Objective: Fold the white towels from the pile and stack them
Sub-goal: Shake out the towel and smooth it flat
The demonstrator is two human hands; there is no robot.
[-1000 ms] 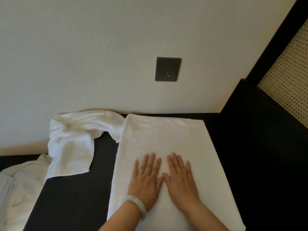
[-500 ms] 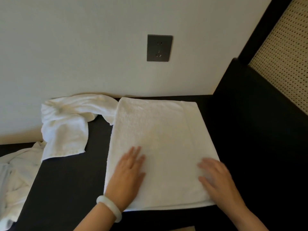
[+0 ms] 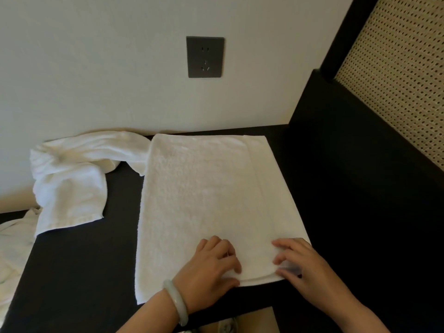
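Here the fingers (image 3: 234, 261) of the left hand (image 3: 211, 267) are curled over the near edge of the flat towel (image 3: 204, 200). The thumb is under that edge, so this hand pinches the cloth. The right hand (image 3: 310, 272) grips the same edge just beside it, at the near right corner, with bent fingers on top; its thumb I cannot make out clearly. Both hands are in the lower centre of the frame. One pale bracelet (image 3: 177, 301) is on the left wrist.

I count two hands and three white cloths. The flat towel is in the centre. One crumpled towel (image 3: 69, 179) at the middle left touches its far left corner. One more white cloth (image 3: 12, 248) at the left edge is cut off by the frame, so I cannot tell what it is.

The flat towel is a smooth rectangle that shows layers at its near edge. It lies on the dark worktop (image 3: 72, 260). One grey socket (image 3: 205, 56) is on the wall above. At the bottom edge a beige thing (image 3: 254, 320) is cut off and hard to make out.
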